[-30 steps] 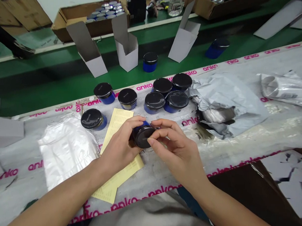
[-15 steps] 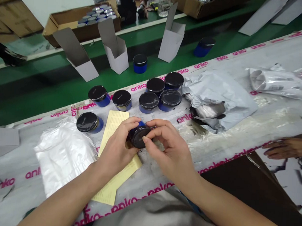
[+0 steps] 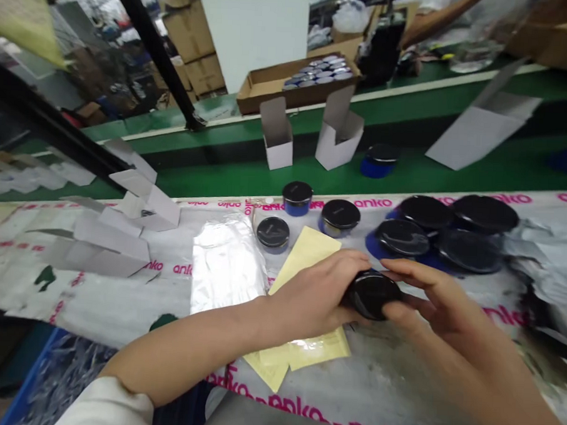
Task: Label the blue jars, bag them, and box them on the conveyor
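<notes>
A blue jar with a glossy black lid [image 3: 374, 296] is held between both hands above the covered table. My left hand [image 3: 320, 292] is wrapped round its left side. At its right side, my right hand [image 3: 441, 316] is closed about it, thumb against the lid's edge and fingers behind. Yellow label sheets [image 3: 310, 248] lie beneath my left hand. Left of them is a stack of clear plastic bags [image 3: 227, 260]. Three similar jars, one of them this jar [image 3: 339, 217], stand behind the sheets, and several more [image 3: 402, 238] are grouped behind my right hand.
Open white boxes [image 3: 279, 151] and another jar [image 3: 380, 160] stand on the green belt [image 3: 210, 172]. More white boxes [image 3: 108, 249] are at the left. A cardboard tray of jars [image 3: 298, 100] sits beyond. A black post [image 3: 154, 50] rises left; another person's arm [image 3: 442, 20] shows far back.
The view has swung left, bringing the white boxes and the post into sight. The jar stays in my hands; my right fingers have gone from a pinch at the lid to round its side.
</notes>
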`<state>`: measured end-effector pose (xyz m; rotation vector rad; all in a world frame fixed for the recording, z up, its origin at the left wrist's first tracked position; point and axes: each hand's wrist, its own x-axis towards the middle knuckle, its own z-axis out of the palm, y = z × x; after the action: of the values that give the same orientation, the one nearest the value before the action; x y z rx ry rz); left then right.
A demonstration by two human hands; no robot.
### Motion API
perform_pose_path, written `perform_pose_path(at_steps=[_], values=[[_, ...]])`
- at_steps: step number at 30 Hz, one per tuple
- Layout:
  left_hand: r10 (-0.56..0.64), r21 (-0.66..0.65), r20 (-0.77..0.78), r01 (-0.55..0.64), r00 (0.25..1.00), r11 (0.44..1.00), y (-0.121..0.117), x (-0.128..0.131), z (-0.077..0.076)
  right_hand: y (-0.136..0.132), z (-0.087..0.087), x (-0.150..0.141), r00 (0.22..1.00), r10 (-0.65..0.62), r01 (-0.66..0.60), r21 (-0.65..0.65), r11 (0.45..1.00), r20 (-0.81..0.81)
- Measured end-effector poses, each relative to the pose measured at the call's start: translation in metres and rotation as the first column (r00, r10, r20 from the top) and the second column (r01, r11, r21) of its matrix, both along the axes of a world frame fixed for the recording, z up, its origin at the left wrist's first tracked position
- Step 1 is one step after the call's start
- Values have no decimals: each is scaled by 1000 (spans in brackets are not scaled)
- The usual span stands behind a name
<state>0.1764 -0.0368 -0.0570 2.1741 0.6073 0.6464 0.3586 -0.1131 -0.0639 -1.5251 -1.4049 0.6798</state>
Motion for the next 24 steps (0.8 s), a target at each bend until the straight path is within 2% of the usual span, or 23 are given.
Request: perform_pose_path(at_steps=[2,5,6,8,10,12,14,17,21,24], values=[[6,36,-110,-2,994,999,-1,-6,21,3,-1,0,980,95,-104,39,994,176],[37,108,-194,-16,980,994,1,-36,59,5,-3,-1,937,109,-124,22,992,333],[78,126,-188,-54,979,990,5,-51,71,7,-3,-2,926,111,-124,13,992,361],[281,143,-170,-259,944,955,21,-88,84,9,-1,-4,902,98,-124,35,992,421],[499,119,-226,-485,837,867,42,-124,84,11,7,-8,873,62,-137,121,983,483],[581,-32,-316,-621,750,784,64,-151,72,13,21,-18,853,39,-173,212,962,521],[562,-176,-347,-641,751,747,81,-164,55,16,38,-31,836,77,-256,262,930,543],[529,-270,-311,-607,790,748,92,-168,41,28,61,-57,798,198,-413,278,867,569],[541,-303,-272,-605,796,736,95,-170,47,64,79,-89,705,380,-585,187,789,599],[578,-289,-232,-623,782,727,96,-173,56,101,85,-110,658,495,-610,17,792,567]])
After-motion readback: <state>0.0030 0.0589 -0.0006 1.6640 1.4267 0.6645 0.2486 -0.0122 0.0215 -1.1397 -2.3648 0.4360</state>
